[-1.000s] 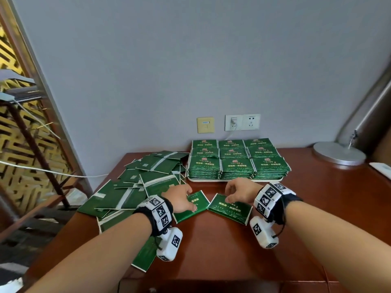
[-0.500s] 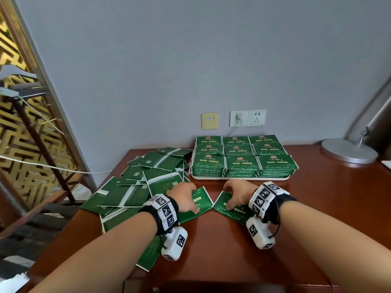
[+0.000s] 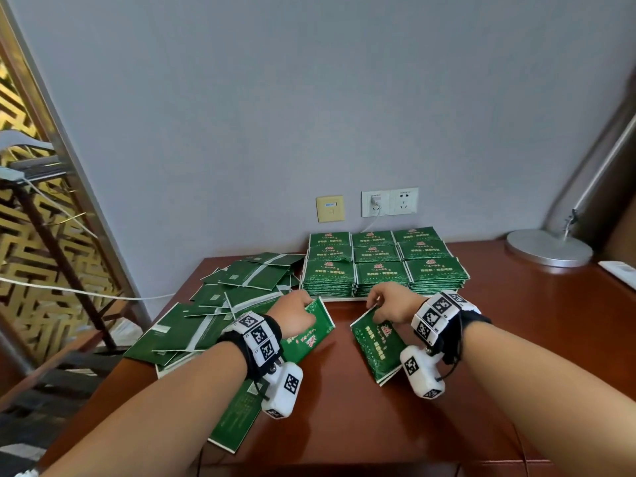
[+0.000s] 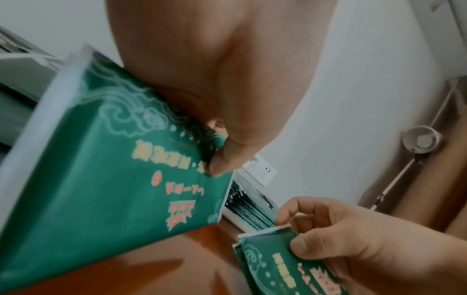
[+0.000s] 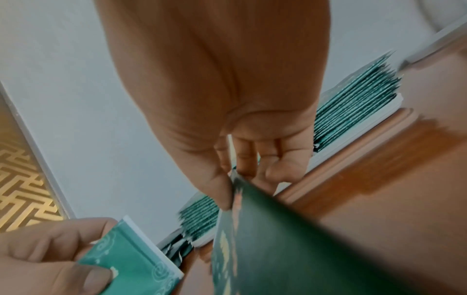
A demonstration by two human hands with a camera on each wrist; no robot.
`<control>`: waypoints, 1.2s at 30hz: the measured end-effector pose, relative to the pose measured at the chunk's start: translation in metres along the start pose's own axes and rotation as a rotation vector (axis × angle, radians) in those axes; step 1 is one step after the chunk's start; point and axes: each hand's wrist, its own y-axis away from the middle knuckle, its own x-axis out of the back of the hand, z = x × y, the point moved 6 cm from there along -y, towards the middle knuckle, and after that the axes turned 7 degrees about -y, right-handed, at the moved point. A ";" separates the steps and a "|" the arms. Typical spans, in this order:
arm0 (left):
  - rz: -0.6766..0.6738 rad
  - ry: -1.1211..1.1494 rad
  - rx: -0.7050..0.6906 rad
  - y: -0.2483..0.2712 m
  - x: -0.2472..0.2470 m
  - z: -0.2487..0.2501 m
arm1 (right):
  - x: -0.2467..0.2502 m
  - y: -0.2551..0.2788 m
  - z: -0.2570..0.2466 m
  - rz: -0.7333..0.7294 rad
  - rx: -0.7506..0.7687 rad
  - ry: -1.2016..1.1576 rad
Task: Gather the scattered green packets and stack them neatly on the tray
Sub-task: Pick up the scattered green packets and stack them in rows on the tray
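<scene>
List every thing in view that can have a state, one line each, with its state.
left hand: pinches the left packet, grip at its far edge.
right hand: pinches the right packets at their far edge.
left packet: printed side up, far edge lifted.
right packets: at least two together, printed side up.
tray: loaded with neat stacks.
stacks: three by three, printed side up.
scattered packets: loose, overlapping, mostly back side up.
wall socket: plug inserted.

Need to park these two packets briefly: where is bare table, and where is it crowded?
Bare wood lies between the tray stacks and the lamp base, and along the near edge between both wrists. Crowded: the table's left side, covered by the loose pile.
</scene>
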 end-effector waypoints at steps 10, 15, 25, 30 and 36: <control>0.117 0.419 0.071 -0.019 0.043 0.020 | 0.064 0.015 0.013 0.210 -0.087 -0.486; 0.093 0.698 0.090 -0.035 0.048 0.025 | 0.088 0.007 0.024 0.312 -0.073 -0.627; 0.150 0.887 0.064 -0.085 0.049 0.016 | 0.097 -0.035 0.040 0.370 -0.115 -0.683; 0.145 0.848 0.090 -0.103 0.039 0.011 | 0.095 -0.059 0.048 0.415 -0.115 -0.693; 0.230 0.468 0.100 -0.118 0.033 0.003 | 0.092 -0.070 0.052 0.451 -0.075 -0.479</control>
